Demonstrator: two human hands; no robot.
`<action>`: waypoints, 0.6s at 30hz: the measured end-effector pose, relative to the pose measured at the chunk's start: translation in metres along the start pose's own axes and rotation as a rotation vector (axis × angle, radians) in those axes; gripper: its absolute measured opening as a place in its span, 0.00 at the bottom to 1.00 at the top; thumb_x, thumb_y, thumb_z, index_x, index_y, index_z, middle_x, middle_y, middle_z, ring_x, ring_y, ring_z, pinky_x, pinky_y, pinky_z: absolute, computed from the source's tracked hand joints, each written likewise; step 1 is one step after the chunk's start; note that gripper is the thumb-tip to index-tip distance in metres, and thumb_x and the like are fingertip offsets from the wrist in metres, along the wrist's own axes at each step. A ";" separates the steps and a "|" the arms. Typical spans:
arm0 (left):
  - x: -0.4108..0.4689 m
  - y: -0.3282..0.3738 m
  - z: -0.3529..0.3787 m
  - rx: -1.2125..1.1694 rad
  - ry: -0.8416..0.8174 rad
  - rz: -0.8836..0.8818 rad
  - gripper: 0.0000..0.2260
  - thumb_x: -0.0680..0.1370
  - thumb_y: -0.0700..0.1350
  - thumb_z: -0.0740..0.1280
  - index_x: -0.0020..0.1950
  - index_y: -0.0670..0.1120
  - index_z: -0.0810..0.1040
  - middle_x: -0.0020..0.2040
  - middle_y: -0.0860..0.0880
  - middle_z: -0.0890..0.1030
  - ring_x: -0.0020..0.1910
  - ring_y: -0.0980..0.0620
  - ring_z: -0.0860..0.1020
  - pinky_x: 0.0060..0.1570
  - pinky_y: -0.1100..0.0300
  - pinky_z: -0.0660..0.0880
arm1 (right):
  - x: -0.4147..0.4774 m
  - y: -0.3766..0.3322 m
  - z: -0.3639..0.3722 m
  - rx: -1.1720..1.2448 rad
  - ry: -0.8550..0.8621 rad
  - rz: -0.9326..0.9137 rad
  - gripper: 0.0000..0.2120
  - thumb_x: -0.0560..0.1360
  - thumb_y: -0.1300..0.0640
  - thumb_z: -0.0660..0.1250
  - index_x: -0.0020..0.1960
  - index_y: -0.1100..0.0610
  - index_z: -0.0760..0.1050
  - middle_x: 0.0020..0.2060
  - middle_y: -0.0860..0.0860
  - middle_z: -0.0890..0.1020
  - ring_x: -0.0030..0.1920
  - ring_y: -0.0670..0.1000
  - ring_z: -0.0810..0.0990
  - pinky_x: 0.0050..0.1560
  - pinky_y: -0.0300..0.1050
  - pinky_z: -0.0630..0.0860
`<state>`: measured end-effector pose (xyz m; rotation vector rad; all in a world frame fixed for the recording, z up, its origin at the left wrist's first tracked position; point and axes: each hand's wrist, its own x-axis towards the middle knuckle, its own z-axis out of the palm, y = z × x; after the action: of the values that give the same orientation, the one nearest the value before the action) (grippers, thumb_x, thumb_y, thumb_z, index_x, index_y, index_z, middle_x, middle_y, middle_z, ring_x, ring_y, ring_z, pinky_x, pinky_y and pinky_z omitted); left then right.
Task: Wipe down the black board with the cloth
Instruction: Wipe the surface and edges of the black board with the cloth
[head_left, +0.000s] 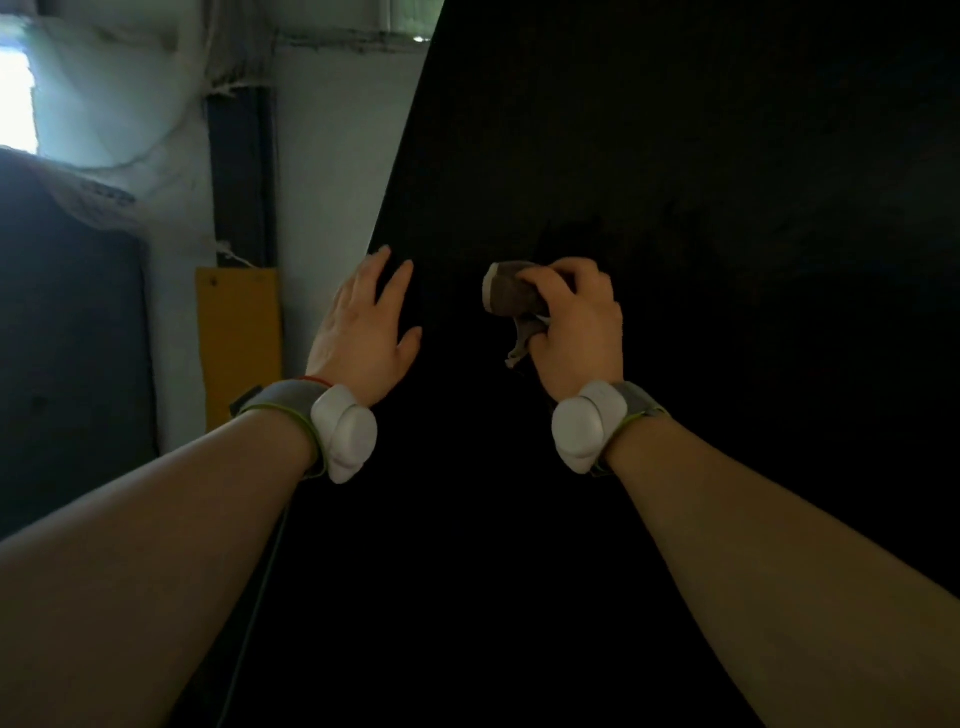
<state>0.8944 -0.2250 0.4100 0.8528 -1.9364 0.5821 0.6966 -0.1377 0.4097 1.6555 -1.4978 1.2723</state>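
You are facing the black board (675, 156), which is filling the middle and right of your view and standing nearly upright, its left edge slanting up toward the top of the frame; your right hand (576, 322) is curling its fingers round the cloth (511, 296), a bunched brown-grey wad with a paler edge, and is holding it up against or just in front of the board's face, though whether the cloth is actually touching the surface you cannot tell from here; a loose tail of the cloth is hanging down below your fingers; your left hand (366, 322) is lying wide, fingers straight and spread, resting near the board's left edge with the fingertips over the dark surface; both wrists are wearing grey straps with white pods (345, 434) on them, and a thin red band is showing at the left wrist; to the left of the board a yellow panel (239, 343) is leaning against a pale wall (337, 156), with a dark vertical post (241, 176) above it.
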 end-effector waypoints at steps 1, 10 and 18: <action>0.004 -0.003 0.000 0.027 0.033 0.036 0.31 0.76 0.46 0.66 0.76 0.42 0.58 0.76 0.40 0.56 0.74 0.40 0.57 0.72 0.46 0.56 | 0.007 -0.001 0.000 -0.025 0.023 -0.010 0.25 0.72 0.68 0.65 0.66 0.51 0.71 0.67 0.56 0.66 0.65 0.59 0.65 0.66 0.53 0.63; 0.035 -0.023 0.022 0.071 -0.033 0.137 0.37 0.76 0.52 0.66 0.77 0.45 0.48 0.78 0.42 0.44 0.76 0.41 0.42 0.70 0.49 0.44 | 0.057 -0.005 -0.003 -0.144 0.192 -0.088 0.22 0.71 0.66 0.65 0.63 0.52 0.73 0.65 0.58 0.67 0.64 0.61 0.66 0.62 0.57 0.64; 0.040 -0.030 0.034 0.087 -0.022 0.155 0.38 0.75 0.53 0.66 0.77 0.45 0.48 0.77 0.41 0.45 0.76 0.40 0.43 0.71 0.48 0.44 | 0.089 -0.002 0.014 -0.196 0.091 0.047 0.21 0.74 0.61 0.63 0.64 0.46 0.70 0.64 0.56 0.63 0.64 0.61 0.62 0.60 0.61 0.62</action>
<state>0.8851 -0.2806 0.4307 0.7701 -2.0216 0.7558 0.6959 -0.1877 0.4850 1.4268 -1.5604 1.1675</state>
